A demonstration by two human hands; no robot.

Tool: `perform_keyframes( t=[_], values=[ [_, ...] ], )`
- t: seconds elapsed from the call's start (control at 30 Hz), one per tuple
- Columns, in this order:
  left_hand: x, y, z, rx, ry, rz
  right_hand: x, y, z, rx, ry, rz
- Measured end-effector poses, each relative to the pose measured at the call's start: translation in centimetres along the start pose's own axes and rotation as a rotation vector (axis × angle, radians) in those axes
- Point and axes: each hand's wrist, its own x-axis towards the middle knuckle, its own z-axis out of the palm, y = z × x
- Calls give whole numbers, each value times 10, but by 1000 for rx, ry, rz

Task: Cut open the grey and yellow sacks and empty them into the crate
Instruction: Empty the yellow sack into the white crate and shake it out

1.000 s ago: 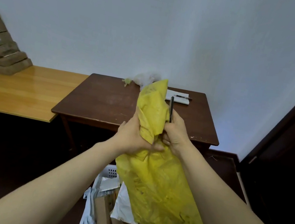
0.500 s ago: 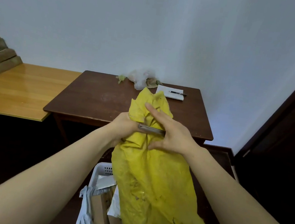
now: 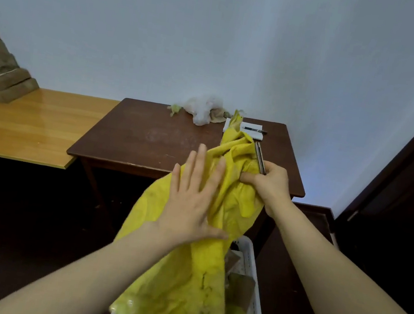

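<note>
You have one yellow sack (image 3: 200,270) in front of you, one white crate (image 3: 255,310) below it and two counters beyond your hands. Your left hand (image 3: 192,202) lies flat and spread against the sack's near face; half a second ago it was bunched around the neck. Your right hand (image 3: 270,184) is clenched on the sack's upper part together with a slim metal blade (image 3: 260,157), which now points up and away instead of lying across. The sack's bottom hangs into the crate, beside brown cardboard pieces (image 3: 241,286).
</note>
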Motion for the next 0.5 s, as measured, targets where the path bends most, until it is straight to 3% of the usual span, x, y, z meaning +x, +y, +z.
perform_keyframes(
  t=[0.1,0.2,0.27,0.5],
  values=[
    [13,-4,4,213,-67,-24,-6,-10,5,117,-160,292],
    [25,-12,-3,190,16,-7,-9,-14,3,267,-356,516],
    [31,-13,-5,121,126,45,-11,-14,5,346,-457,579],
    [45,-19,2,133,50,-35,-16,-13,-5,601,-470,646]
  ],
)
